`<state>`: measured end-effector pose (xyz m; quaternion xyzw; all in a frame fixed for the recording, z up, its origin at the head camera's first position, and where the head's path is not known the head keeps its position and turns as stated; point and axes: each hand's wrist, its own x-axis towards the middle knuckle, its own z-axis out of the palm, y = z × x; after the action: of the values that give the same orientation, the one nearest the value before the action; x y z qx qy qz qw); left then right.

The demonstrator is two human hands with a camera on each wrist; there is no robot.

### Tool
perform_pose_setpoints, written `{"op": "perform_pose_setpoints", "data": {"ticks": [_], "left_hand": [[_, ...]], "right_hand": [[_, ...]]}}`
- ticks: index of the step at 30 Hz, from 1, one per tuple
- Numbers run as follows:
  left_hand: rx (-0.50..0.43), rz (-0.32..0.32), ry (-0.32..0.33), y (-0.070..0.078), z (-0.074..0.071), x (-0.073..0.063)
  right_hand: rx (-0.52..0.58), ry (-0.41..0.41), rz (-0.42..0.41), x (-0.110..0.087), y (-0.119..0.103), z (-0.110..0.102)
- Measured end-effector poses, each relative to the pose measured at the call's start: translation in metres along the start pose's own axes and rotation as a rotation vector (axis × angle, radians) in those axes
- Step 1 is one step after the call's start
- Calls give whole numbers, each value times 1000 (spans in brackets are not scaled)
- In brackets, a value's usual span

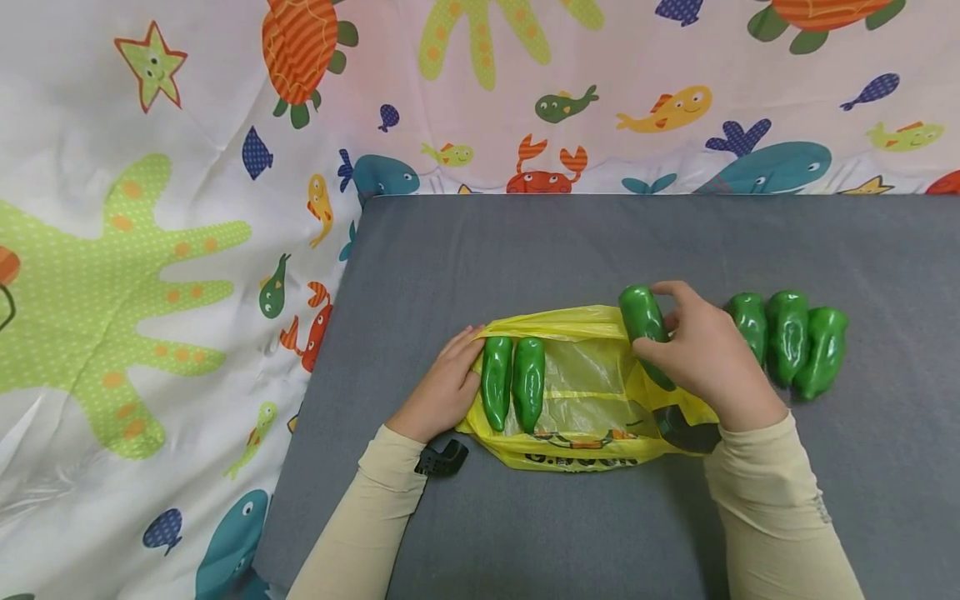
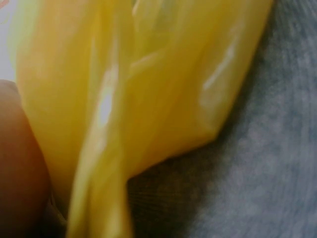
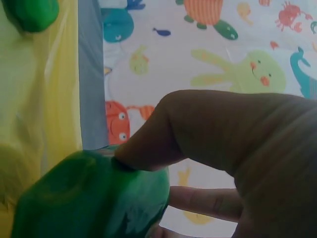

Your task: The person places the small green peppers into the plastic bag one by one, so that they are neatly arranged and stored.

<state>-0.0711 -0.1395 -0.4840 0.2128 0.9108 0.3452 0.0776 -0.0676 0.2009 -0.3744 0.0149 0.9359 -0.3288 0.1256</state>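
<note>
Bold black printed lettering [image 1: 581, 460] is running along the lower front of the thin, crinkled yellow plastic bag [image 1: 517, 450]. It is sitting below and left of the right hand's [image 1: 701, 354] grip on a glossy green pepper [image 1: 643, 315], and right of the left hand [image 1: 442, 387], which is touching the bag's end. A dot is following the first character; creases are distorting the letters, leaving no word surely readable.

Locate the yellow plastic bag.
Head view, right of centre: bag lies on the grey table, left hand at its left edge, three glossy green peppers farther right.
</note>
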Motion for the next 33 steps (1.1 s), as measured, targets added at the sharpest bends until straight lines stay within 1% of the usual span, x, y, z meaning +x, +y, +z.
{"op": "perform_pose_setpoints", "data": {"ticks": [6,12,17,22,28,33], "left_hand": [[-8,-1,-4,0,0,0],[-11,-2,-2,0,0,0],[-16,-1,0,0,0,-1],[-16,-9,-8,1,-1,-1],[-16,-6,-7,0,-1,-1],[-16,0,-4,-1,0,0]], "right_hand": [[-27,-18,-33,-3,-12,10],[-17,-40,-62,-5,-22,21],[-6,-44,-84,-4,-27,33],[23,-81,-133,-4,-32,42],[9,-93,-169,-5,-36,50],[11,-129,-188,-4,-38,56]]}}
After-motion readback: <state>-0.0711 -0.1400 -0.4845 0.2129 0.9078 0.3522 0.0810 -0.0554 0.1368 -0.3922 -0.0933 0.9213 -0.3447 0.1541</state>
